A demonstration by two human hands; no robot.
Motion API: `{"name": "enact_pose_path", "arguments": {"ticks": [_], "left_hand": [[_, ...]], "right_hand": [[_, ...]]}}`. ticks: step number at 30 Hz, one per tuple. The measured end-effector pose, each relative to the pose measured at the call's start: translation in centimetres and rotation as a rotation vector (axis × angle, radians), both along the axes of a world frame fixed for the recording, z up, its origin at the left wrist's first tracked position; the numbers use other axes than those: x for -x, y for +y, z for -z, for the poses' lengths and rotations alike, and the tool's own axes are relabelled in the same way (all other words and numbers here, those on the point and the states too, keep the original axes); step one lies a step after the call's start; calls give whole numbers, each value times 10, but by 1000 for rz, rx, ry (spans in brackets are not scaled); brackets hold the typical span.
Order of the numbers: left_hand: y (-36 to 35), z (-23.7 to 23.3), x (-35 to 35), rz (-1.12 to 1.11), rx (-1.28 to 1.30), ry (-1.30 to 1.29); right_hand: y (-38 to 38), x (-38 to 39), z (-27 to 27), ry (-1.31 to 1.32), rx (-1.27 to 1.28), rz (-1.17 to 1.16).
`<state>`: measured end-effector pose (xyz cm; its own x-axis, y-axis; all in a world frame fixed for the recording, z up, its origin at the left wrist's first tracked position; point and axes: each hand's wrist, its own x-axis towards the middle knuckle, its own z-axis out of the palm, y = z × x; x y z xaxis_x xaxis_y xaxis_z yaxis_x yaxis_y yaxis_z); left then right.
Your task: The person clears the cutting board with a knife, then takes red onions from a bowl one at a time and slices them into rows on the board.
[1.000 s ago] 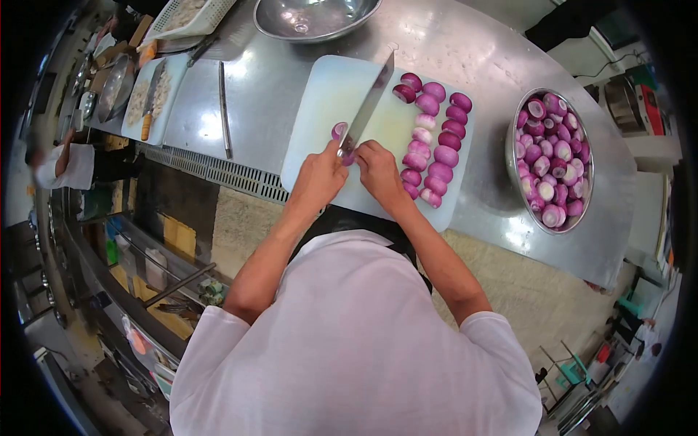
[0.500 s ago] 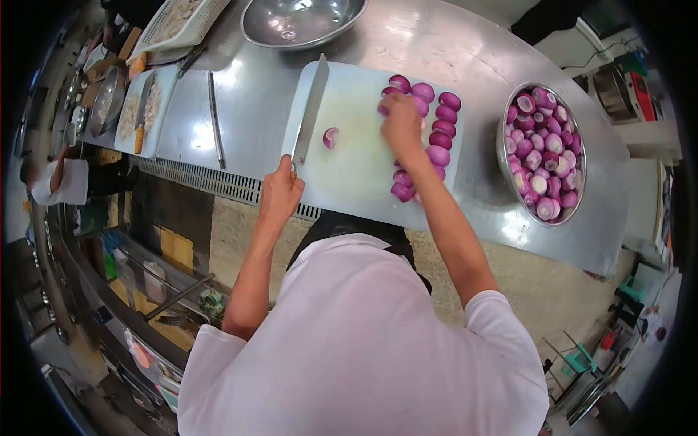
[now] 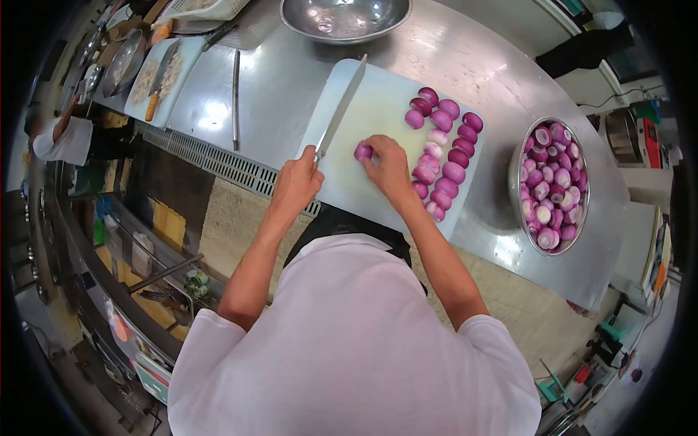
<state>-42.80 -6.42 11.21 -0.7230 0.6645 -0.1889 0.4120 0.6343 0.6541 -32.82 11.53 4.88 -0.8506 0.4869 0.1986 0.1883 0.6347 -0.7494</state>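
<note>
While you stand at the long steel counter (image 3: 276, 80) that runs across the upper frame, a white cutting board (image 3: 378, 102) lies on it straight ahead of you, at upper centre. To its right, near the right edge of the frame, a steel bowl (image 3: 512, 182) is heaped with peeled red onions (image 3: 552, 182). An empty steel bowl (image 3: 345, 18) sits just beyond the board at the top edge. Two rows of peeled onions (image 3: 447, 156) line the right side of the board. Your left hand (image 3: 294, 185) is closed around the handle of a cleaver (image 3: 340, 109), whose blade slants up over the left part of the board. Your right hand (image 3: 389, 167) curls its fingertips onto a single red onion piece (image 3: 363, 151) near the board's middle, just right of the cleaver's heel and apart from the blade.
</note>
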Motion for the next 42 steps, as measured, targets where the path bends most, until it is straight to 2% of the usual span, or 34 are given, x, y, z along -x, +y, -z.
{"name": "enact_pose_path", "arguments": {"ticks": [3,6,8,10,13,16,19,25,29,31,33,36,38,42], "left_hand": [[2,-8,-9,30,-27,-28],[5,-18,-18,50,-45,-1],[3,-25,-24,56,-41,6],[2,-30,-29,50,-71,8],[13,14,-32,30,-56,39],[29,20,-22,89,-109,68],[23,-30,-27,86,-9,8],[32,-1,-33,84,24,23],[21,-29,-35,84,43,2],[21,-2,-40,65,25,0],[26,4,-42,42,3,-4],[34,-6,-39,79,-24,94],[28,-28,-38,80,43,-14],[28,4,-47,73,23,11]], "right_hand": [[-17,-3,0,28,146,-120],[-24,-1,-2,35,114,-114],[-22,-1,-2,29,-68,-115],[-21,-1,-3,-3,-76,-124],[-22,0,-4,-19,-82,-130],[-23,0,1,18,-87,-120],[-21,-2,4,47,-88,-116],[-22,-5,8,127,-37,-94],[-20,-6,10,148,-41,-117],[-20,-6,12,157,-20,-108],[-22,-8,12,163,-2,-103],[-20,-9,12,184,26,-99],[-20,-9,13,203,5,-103],[-22,-10,18,205,40,-84]]}}
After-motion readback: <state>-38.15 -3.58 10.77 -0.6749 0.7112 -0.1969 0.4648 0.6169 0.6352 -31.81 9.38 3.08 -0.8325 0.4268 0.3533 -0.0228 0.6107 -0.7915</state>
